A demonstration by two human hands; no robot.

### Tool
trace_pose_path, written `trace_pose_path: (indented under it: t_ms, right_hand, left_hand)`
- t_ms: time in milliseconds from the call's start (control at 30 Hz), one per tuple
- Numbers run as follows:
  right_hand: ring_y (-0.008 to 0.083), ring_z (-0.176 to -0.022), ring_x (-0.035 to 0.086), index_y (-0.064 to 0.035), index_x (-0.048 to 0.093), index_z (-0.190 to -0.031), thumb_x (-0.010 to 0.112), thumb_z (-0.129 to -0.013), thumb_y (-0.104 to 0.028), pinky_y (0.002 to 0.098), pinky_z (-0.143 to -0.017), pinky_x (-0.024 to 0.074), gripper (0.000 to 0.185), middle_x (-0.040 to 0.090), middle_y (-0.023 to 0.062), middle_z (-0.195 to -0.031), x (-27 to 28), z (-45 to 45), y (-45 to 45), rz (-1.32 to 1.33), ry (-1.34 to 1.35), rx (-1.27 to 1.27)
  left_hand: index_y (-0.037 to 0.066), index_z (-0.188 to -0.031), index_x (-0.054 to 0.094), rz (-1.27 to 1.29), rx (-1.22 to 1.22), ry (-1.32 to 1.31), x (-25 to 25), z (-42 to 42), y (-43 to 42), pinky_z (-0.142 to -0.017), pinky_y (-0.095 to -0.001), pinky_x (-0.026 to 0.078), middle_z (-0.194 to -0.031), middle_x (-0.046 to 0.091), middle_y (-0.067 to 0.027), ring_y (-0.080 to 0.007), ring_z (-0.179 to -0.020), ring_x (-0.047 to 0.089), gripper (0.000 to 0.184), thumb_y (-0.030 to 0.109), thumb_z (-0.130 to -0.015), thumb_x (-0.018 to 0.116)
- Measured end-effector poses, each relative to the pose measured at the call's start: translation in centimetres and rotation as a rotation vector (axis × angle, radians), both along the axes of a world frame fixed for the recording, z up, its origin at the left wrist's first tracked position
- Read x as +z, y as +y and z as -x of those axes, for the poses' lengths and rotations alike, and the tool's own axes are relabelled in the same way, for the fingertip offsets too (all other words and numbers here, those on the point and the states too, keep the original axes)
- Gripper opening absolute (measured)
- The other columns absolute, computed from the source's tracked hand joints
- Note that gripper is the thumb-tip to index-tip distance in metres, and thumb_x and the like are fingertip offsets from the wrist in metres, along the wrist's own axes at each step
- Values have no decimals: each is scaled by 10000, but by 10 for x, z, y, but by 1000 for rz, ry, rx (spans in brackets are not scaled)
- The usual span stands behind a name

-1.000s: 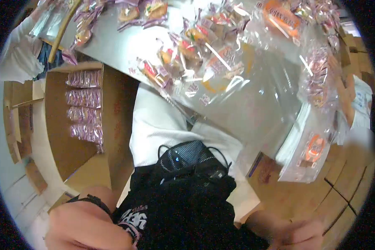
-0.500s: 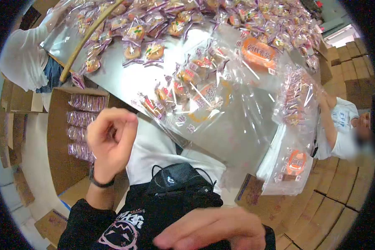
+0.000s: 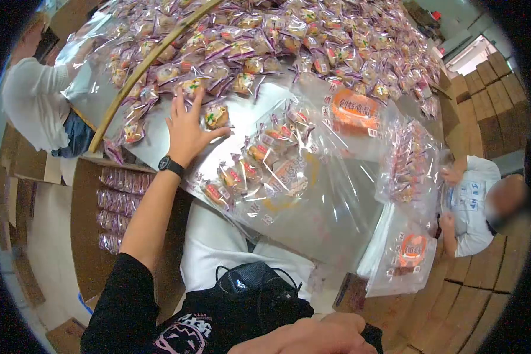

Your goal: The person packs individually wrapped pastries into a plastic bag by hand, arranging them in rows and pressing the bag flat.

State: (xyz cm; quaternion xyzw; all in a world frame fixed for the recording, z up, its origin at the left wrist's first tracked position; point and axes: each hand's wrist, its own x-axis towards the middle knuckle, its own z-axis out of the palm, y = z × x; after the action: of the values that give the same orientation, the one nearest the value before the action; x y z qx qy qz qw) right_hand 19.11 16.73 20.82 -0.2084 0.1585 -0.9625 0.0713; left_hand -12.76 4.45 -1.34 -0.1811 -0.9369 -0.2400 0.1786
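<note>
My left hand [image 3: 189, 130], with a dark watch on the wrist, reaches over the metal table [image 3: 265, 100]. Its fingers are spread beside a wrapped cookie [image 3: 216, 117], which lies between thumb and fingers; whether they touch it is unclear. My right hand [image 3: 312, 337] is low at the bottom edge, in front of my black shirt, its fingers blurred and partly cut off. A large clear printed bag [image 3: 336, 171] lies flat on the table, with several wrapped cookies [image 3: 259, 152] in a row at its left part.
A big pile of wrapped cookies [image 3: 312, 41] covers the back, crossed by a wooden stick [image 3: 153, 62]. An open carton [image 3: 85, 236] with packed rows stands at left. Stacked bags [image 3: 395, 259] hang at the right edge. Two other people stand left and right; cartons [image 3: 478, 295] are stacked behind.
My left hand has moved up and forward from near my body to the cookies, its fingers now spread. My right hand has shifted slightly lower. The view shows more of the pile.
</note>
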Motion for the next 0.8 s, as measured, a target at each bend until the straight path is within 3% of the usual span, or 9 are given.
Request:
trace_pose_path:
  t_ms: [133,167,267,367,467,500,600,733,800]
  right_hand:
    - [521,-1153,648,257,559,-1239,342,-1050,-613,544,-1021,524,917,628,422,-1196,-20,16,-6,114,44,-72]
    - [526,-1153,645,256,558,-1240,342,-1052,-608,558,-1018,523,911,628,420,-1194,-23,20,2,115,21,-19]
    - [534,-1155,641,256,561,-1233,352,-1055,-593,587,-1015,519,893,629,419,-1193,-25,26,4,190,-58,-26]
    - [535,-1152,642,256,563,-1229,362,-1054,-590,588,-1018,517,887,629,419,-1191,-30,32,2,250,-99,-70]
    - [527,-1159,643,255,565,-1228,358,-1053,-603,574,-1028,513,900,627,420,-1199,-33,40,13,239,-95,-35]
    - [523,-1162,643,254,566,-1228,352,-1053,-608,565,-1029,514,905,626,419,-1205,-35,43,19,211,-81,-7]
    - [510,-1173,644,249,570,-1229,332,-1055,-620,533,-1026,519,918,627,411,-1223,-44,51,34,112,-19,67]
    - [482,-1186,646,240,574,-1235,306,-1057,-627,481,-1029,516,924,632,397,-1243,-50,59,43,58,76,40]
    - [469,-1190,647,236,574,-1240,299,-1057,-627,464,-1031,513,925,634,393,-1246,-52,61,46,-7,145,2]
  left_hand:
    - [242,-1516,506,19,21,40,-6,15,17,-1116,-703,311,-1657,165,-324,-541,-1483,252,1000,595,-655,871]
    - [180,-1429,586,25,7,101,-10,18,21,-1134,-647,331,-1652,163,-336,-546,-1471,272,903,559,-659,868]
    - [93,-1355,598,79,41,90,-1,16,34,-1187,-542,326,-1616,205,-378,-535,-1431,339,861,563,-687,870]
    - [47,-1271,622,148,86,16,7,19,40,-1161,-537,356,-1593,256,-363,-533,-1403,367,784,524,-702,874]
    - [25,-1219,635,-18,16,61,-2,32,26,-1138,-530,382,-1563,307,-338,-516,-1381,396,715,449,-707,895]
    - [15,-1210,632,-62,16,72,-3,33,23,-1131,-524,389,-1507,385,-323,-495,-1370,424,685,370,-699,916]
    - [43,-1195,635,-106,16,185,-7,37,11,-1080,-481,451,-1452,468,-304,-458,-1319,495,645,362,-701,900]
    - [-12,-1193,616,-256,59,187,7,42,0,-1082,-470,457,-1448,491,-277,-446,-1300,525,668,313,-696,922]
    - [-25,-1200,610,-344,45,108,18,43,-6,-1028,-430,478,-1321,578,-229,-372,-1201,588,649,286,-723,922]
